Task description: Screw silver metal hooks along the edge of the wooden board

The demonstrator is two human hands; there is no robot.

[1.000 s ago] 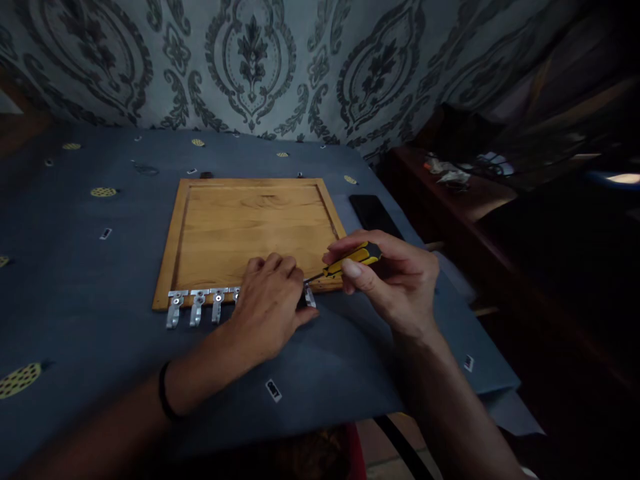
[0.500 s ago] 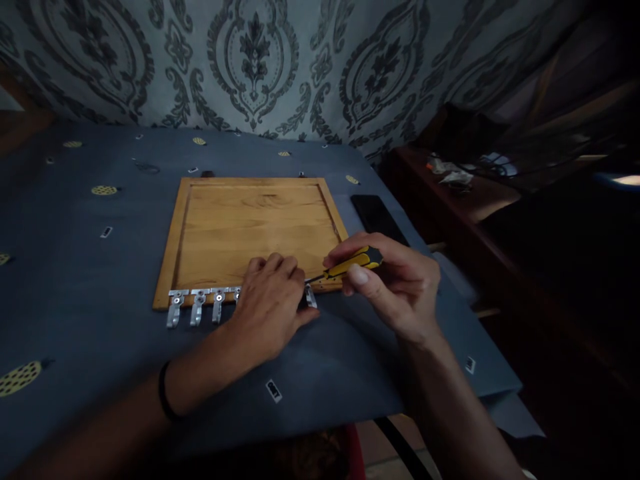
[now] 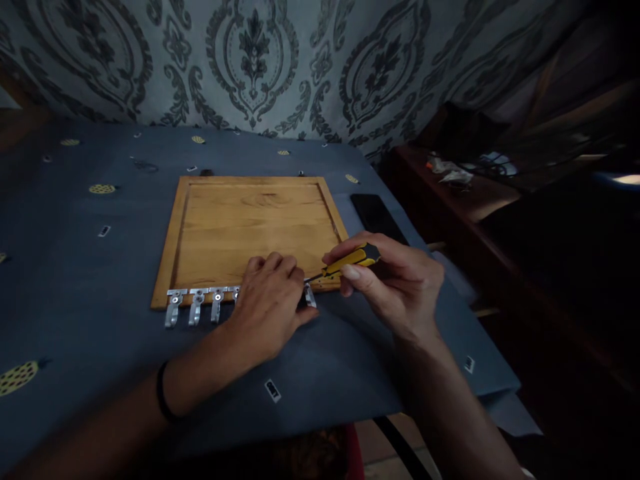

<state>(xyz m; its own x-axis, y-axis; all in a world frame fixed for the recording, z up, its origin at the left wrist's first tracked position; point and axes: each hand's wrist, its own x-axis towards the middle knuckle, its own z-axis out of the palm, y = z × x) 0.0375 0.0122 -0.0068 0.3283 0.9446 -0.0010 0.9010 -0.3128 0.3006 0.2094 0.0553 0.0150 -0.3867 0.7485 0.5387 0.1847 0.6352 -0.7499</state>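
Note:
A framed wooden panel (image 3: 260,227) lies flat, with several silvery metal hinges (image 3: 196,308) in a row along its near edge. My left hand (image 3: 273,303) presses over this edge, fingers bent on the wood and thumb beneath. It grips a metal hinge (image 3: 311,296), mostly hidden by the hand. Between thumb and fingers, my right hand (image 3: 400,280) holds a screwdriver (image 3: 353,260) with a yellow and black handle. The thin shaft slants down left to the gripped hinge; its tip is hidden by my left fingers.
A blue patterned cloth (image 3: 100,280) covers the table. To the panel's right lies a black phone (image 3: 379,217). Behind hangs a patterned curtain (image 3: 255,67). A dark reddish-brown wooden ledge (image 3: 420,173) with clutter runs along the right.
The screwdriver handle and my right fingers have shifted very slightly. My left hand keeps its place on the panel's edge.

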